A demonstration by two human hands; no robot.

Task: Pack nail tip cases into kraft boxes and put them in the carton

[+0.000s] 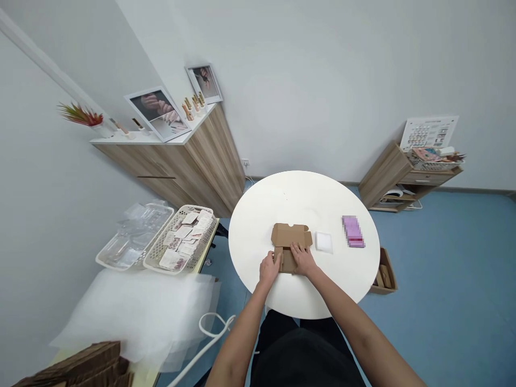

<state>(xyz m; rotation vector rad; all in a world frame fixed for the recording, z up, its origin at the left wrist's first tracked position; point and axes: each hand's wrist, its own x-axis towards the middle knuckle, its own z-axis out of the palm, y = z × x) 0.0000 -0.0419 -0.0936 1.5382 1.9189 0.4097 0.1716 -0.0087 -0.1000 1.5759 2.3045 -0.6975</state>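
Note:
A flat brown cardboard box blank (pixel 291 236) lies on the round white table (pixel 282 199), partly folded at its near end. My left hand (pixel 269 267) grips the blank's left near edge, fingers curled round a flap. My right hand (pixel 303 257) lies on the blank's near part, fingers flat and pressing down. A small white foam square (pixel 323 242) rests just right of the blank. Farther right lies a pink and purple stack of small packets (pixel 353 231).
Left of me stand two white baskets, one (pixel 182 239) with several cards, one (pixel 133 236) with clear plastic. Foam sheets (pixel 137 312) and stacked cardboard (pixel 80 368) lie nearer. Wooden cabinets (pixel 189 161) line the wall. A small box (pixel 385 275) sits on the blue floor.

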